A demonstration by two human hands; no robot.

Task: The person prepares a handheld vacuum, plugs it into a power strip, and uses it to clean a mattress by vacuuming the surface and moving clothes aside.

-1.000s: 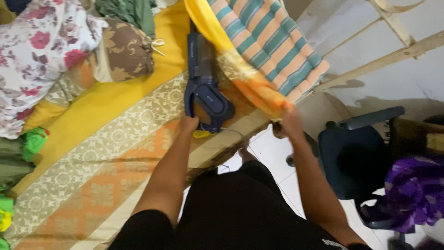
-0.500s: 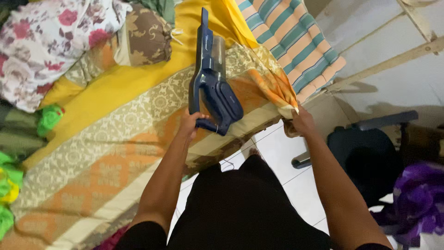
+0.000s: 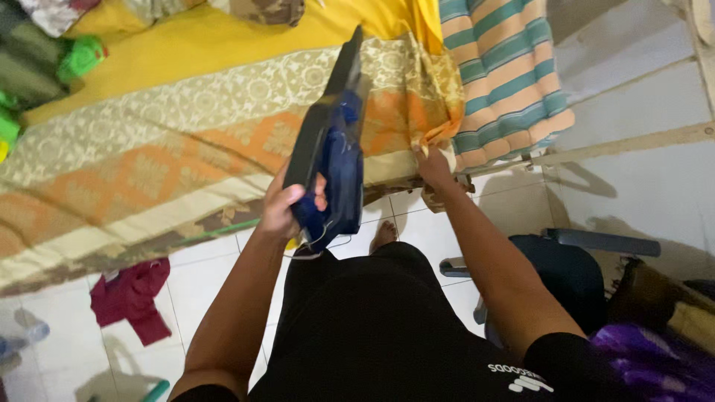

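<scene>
My left hand (image 3: 287, 205) grips the handle of a dark blue handheld steam iron (image 3: 331, 149), lifted off the cloth with its nose pointing away from me. My right hand (image 3: 433, 165) pinches the near edge of an orange and yellow patterned cloth (image 3: 186, 134) spread over a low surface. A teal and peach striped cloth (image 3: 503, 74) hangs over the right end of that surface, just beside my right hand.
A dark red garment (image 3: 130, 298) lies on the white tiled floor at the left. Green and floral clothes (image 3: 45, 59) are piled at the far left of the cloth. A dark chair (image 3: 573, 268) and purple fabric (image 3: 655, 365) stand at the right. My bare foot (image 3: 383, 234) shows below the iron.
My left hand has lifted the iron off the cloth and drawn it toward me. The right hand stays on the cloth's edge. The view has dropped toward the floor.
</scene>
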